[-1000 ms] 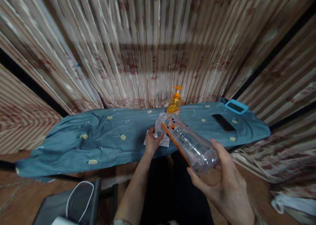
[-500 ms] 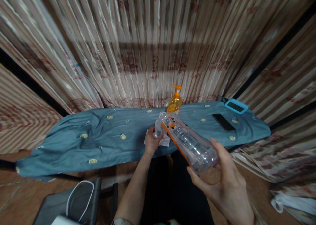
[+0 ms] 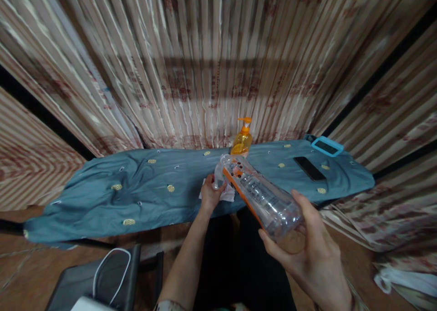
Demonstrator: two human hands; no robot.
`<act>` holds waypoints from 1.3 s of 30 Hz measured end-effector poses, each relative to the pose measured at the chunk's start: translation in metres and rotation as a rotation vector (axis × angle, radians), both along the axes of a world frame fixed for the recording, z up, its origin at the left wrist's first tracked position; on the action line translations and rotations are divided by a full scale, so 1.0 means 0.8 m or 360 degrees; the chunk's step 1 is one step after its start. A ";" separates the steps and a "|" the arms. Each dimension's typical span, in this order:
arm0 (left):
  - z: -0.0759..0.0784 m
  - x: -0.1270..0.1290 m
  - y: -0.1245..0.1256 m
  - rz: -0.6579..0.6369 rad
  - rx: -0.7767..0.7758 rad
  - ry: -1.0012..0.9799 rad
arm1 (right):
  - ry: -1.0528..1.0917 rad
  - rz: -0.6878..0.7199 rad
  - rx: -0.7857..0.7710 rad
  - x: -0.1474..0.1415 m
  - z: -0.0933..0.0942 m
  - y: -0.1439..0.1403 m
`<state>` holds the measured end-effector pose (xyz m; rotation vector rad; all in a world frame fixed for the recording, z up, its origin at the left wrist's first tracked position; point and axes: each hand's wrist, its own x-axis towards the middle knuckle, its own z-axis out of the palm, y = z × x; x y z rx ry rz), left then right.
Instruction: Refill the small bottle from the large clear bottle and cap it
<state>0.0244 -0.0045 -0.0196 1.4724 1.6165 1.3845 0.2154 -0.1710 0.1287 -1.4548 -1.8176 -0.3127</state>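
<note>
A clear plastic bottle [image 3: 266,199] with an orange-edged printed label is tilted in front of me, its base toward my right side. My right hand [image 3: 316,252] grips it near the base, thumb and fingers on either side. At the other end is a clear, curved head [image 3: 220,174], with the fingers of my left hand [image 3: 210,196] closed around its lower part. The exact finger contact is partly hidden. A small white tissue or cloth [image 3: 228,194] shows beneath my left hand; I cannot tell whether the fingers touch it.
A yellow pump bottle [image 3: 241,140] with an orange top stands behind on the blue-green pineapple-print cloth [image 3: 102,201]. To the right lie a dark phone [image 3: 309,169] and a blue-framed device [image 3: 327,146]. A dark chair [image 3: 75,279] with a white cable stands lower left. Curtains surround the table.
</note>
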 end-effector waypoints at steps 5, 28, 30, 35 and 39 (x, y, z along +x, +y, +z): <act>-0.001 -0.001 0.000 -0.0001 0.0006 0.0002 | -0.0001 -0.0009 -0.0001 -0.002 0.000 0.002; -0.003 0.000 0.001 -0.0020 -0.0011 0.0020 | -0.0029 -0.0017 0.0029 0.001 -0.002 0.001; -0.002 0.000 0.001 -0.0020 -0.0009 0.0003 | -0.0031 -0.0019 0.0031 0.001 -0.002 0.001; -0.004 0.001 0.002 -0.0020 -0.0017 -0.0056 | -0.0029 -0.0019 0.0022 0.000 -0.002 0.002; -0.006 0.000 0.003 -0.0020 0.0008 -0.0047 | -0.0027 -0.0024 0.0014 0.000 -0.003 0.001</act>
